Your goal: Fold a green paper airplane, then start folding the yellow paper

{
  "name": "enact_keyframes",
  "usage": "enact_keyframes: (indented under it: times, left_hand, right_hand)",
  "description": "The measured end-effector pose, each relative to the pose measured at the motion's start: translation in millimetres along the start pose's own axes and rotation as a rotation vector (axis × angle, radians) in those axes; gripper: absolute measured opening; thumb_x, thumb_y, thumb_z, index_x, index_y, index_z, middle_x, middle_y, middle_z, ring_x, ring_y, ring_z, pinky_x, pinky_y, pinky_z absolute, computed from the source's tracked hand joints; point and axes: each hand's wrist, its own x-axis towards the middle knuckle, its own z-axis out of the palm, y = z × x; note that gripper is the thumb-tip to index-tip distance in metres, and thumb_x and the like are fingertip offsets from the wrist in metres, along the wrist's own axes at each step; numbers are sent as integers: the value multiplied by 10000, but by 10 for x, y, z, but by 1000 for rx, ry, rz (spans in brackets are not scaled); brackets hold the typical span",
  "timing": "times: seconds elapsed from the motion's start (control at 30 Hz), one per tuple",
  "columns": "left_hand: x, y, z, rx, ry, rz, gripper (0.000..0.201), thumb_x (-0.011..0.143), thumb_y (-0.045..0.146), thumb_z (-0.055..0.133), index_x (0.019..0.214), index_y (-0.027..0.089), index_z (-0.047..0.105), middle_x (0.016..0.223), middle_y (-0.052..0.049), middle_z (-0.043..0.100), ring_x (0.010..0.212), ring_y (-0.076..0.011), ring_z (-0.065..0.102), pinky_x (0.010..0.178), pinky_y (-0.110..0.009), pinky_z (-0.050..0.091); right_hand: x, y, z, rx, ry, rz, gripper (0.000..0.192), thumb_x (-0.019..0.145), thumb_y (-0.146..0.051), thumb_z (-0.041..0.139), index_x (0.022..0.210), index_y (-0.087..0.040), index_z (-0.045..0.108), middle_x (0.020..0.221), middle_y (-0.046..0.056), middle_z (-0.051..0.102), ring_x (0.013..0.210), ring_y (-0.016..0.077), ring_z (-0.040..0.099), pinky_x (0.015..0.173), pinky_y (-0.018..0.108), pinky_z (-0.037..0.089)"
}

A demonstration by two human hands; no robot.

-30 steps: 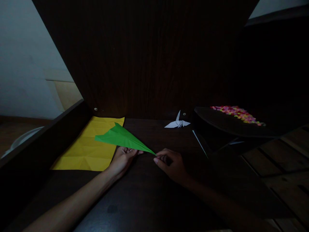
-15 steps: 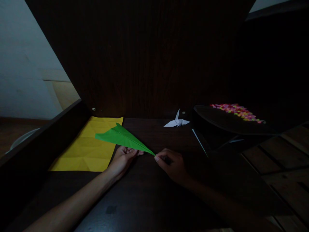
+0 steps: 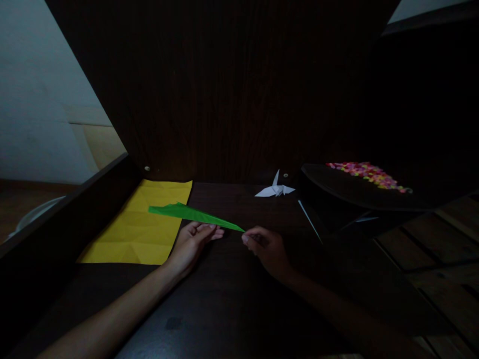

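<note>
i look through one camera, worn on my head, facing forward and down over the dark brown wooden tabletop [image 3: 213, 304]. my bare forearms [image 3: 130, 309] come in from the lower left and lower right, so the lens sits behind and above my left hand [image 3: 191, 245] and my right hand [image 3: 268, 250]. both lie below mid-frame, near enough for fingers to show. the narrow folded green paper [image 3: 190, 215] crosses just left of centre. ahead, the upright dark brown wooden panel [image 3: 224, 89] fills most of the upper frame, its foot close to the centre. the view is wide, catching the pale wall [image 3: 33, 89] at left and brown wooden planks [image 3: 445, 244] at right.
</note>
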Motion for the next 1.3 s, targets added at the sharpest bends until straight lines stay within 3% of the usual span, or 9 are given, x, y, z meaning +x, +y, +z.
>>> enact_keyframes:
  times: [0.17, 0.47, 0.7, 0.9, 1.13, 1.3]
  left_hand:
    - [-18, 2, 5, 49, 4, -6, 291, 600, 273, 873, 741, 96, 692, 712, -67, 736, 720, -192, 714, 742, -293, 575]
    - [-20, -27, -23, 125, -30, -14, 264, 660, 293, 837, 774, 102, 695, 743, -84, 753, 720, -188, 716, 764, -299, 557]
    - [-87, -37, 36, 269, -162, -41, 252, 677, 329, 806, 781, 105, 755, 768, -99, 765, 706, -185, 704, 742, -286, 549]
    - [-125, -39, 65, 398, -159, -17, 212, 683, 350, 775, 711, 140, 762, 716, -66, 760, 686, -184, 690, 727, -277, 537]
    - [-185, -31, 78, 553, -159, -101, 235, 688, 398, 733, 680, 167, 772, 797, -62, 776, 832, -233, 708, 829, -302, 528]
    - [-203, -25, 87, 544, -179, -105, 235, 678, 404, 739, 682, 173, 777, 810, -64, 778, 857, -261, 709, 837, -327, 530]
  right_hand:
    - [15, 6, 4, 67, -2, 96, 179, 742, -359, 690, 735, -182, 664, 587, -14, 607, 470, 102, 486, 442, 222, 380]
    - [7, -17, -32, 102, -79, 75, 189, 789, -338, 635, 680, -183, 623, 568, -19, 587, 468, 92, 482, 451, 210, 382]
    - [-1, -28, 17, 136, -100, 103, 184, 773, -343, 635, 685, -183, 618, 569, -15, 590, 475, 96, 494, 448, 207, 382]
    - [-14, -16, 33, 118, -102, 66, 147, 756, -315, 648, 688, -190, 616, 575, -28, 571, 493, 99, 492, 477, 218, 390]
    - [-54, 5, 50, 61, -110, -26, 103, 770, -279, 651, 720, -190, 636, 647, -14, 613, 572, 113, 530, 536, 228, 409]
    - [-78, -29, 27, 124, -161, -37, 144, 809, -293, 638, 712, -187, 631, 598, -28, 576, 518, 101, 506, 505, 224, 401]
